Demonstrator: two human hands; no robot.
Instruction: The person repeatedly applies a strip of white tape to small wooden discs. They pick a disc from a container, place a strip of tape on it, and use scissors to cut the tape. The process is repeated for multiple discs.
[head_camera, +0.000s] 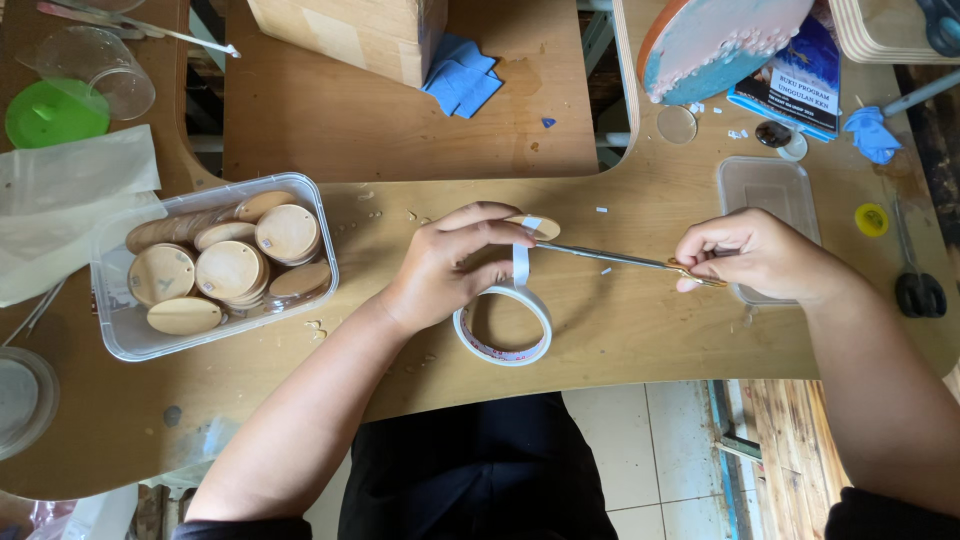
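Both forearms reach up from the lower edge of the frame onto a curved wooden table (620, 340). At centre, the left hand (450, 265) has its fingers curled around a roll of white tape (503, 322), which stands on edge on the tabletop; thumb and forefinger pinch a small wooden disc (543, 227) against a short strip of tape pulled up from the roll. To the right, the right hand (755, 255) has its fingers pressed together around the gold handle end of slim scissors (625, 260), whose thin blades run leftward to meet the strip just under the disc (whether the blades are parted is too fine to tell). At centre left a clear plastic tub (115, 330) holds a pile of similar wooden discs (228, 268). A green lid (55, 112) lies at upper left, a folded blue cloth (460, 78) at upper centre, an empty clear tray (770, 185) behind the right hand, and black-handled scissors (918, 290) at the right edge. The likely trouble is the sharp tips working so close to the left fingertips: a slip could nick them. The loose strip could also fold back and stick to itself, or the disc could twist out of the pinch.
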